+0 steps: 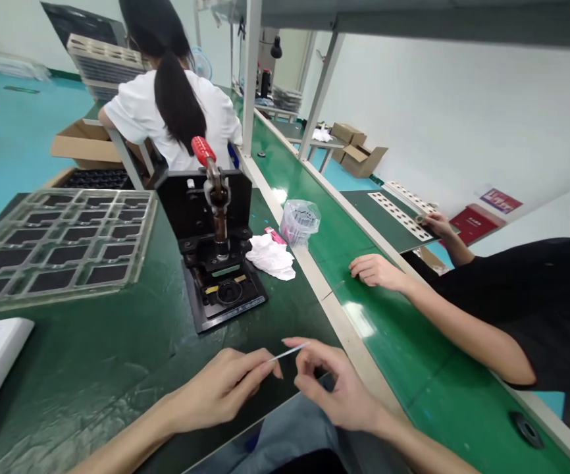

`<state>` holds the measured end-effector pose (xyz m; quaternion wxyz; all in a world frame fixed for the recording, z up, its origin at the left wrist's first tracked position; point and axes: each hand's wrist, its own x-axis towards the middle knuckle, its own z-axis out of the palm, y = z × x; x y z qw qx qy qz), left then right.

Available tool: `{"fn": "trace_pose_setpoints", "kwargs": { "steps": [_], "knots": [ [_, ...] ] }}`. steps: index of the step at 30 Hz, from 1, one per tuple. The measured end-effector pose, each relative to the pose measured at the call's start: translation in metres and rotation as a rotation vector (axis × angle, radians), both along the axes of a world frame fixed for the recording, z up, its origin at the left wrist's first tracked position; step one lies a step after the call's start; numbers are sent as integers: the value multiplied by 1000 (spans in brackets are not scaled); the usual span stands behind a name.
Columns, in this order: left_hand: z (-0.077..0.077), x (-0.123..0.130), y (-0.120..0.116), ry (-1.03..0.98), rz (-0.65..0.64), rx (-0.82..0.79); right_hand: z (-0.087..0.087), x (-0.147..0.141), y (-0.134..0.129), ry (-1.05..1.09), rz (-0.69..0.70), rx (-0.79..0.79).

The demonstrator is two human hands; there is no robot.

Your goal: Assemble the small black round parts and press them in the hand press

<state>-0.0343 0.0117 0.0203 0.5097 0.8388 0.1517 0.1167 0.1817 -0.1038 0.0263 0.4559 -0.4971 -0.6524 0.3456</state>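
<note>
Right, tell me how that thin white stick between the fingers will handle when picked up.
The thin white stick is probably very light, since the left hand seems to pinch it with fingertips alone. It looks fairly stiff, running straight with its far end unsupported. Slim and possibly round, it could well roll on the smooth green bench top.

One left bare hand [220, 388], one right bare hand [337, 388], one thin white stick [289, 351], one red-handled black metal press [216, 250], one crumpled white cloth [271, 257], one white-shirted co-worker [166, 118], one black-shirted co-worker [487, 309]
</note>
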Motion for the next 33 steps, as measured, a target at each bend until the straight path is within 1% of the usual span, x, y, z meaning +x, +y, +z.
{"fn": "trace_pose_setpoints", "kwargs": {
  "steps": [1, 3, 5, 7, 8, 9, 10, 12, 13, 15, 16, 19, 21, 24, 26, 28, 30, 31, 33],
  "knots": [
    [0, 0, 0, -4, -38, 32, -3, -2, -1, 11, 51, 2],
    [1, 1, -1, -25, -101, 54, 0, 0, 2, -12, 138, -5],
    [2, 1, 0, -60, -129, -8, 11, 9, 14, -80, 240, -64],
    [3, 1, 1, -89, -148, -101, 25, 20, 34, -154, 356, -116],
    [4, 1, 1, -99, -161, -129, 29, 23, 46, -176, 364, -113],
    [4, 1, 1, -101, -177, -137, 32, 24, 58, -190, 316, -88],
    [5, 1, 0, -100, -193, -125, 33, 21, 70, -205, 223, -42],
    [4, 2, -1, -104, -214, -81, 28, 6, 91, -283, 15, 93],
    [3, 2, -1, -107, -220, -62, 24, -5, 101, -356, -53, 165],
    [2, 2, -2, -110, -223, -41, 17, -27, 117, -551, -112, 266],
    [1, 2, -2, -109, -223, -37, 14, -37, 125, -655, -133, 278],
    [-1, 2, -1, -97, -228, -35, 12, -56, 144, -895, -196, 209],
    [-2, 2, 1, -90, -231, -48, 15, -58, 152, -966, -191, 161],
    [-1, 1, 2, -78, -223, -65, 21, -54, 149, -961, -144, 152],
    [0, 1, 3, -79, -219, -74, 29, -45, 136, -892, -112, 209],
    [1, 0, 4, -82, -213, -88, 41, -29, 117, -780, -110, 308],
    [2, 0, 5, -72, -207, -102, 58, -1, 100, -704, -193, 408],
    [3, 0, 5, -66, -202, -106, 66, 19, 93, -695, -275, 450],
    [3, 0, 5, -55, -190, -112, 77, 68, 89, -749, -511, 495]
  ]
}}
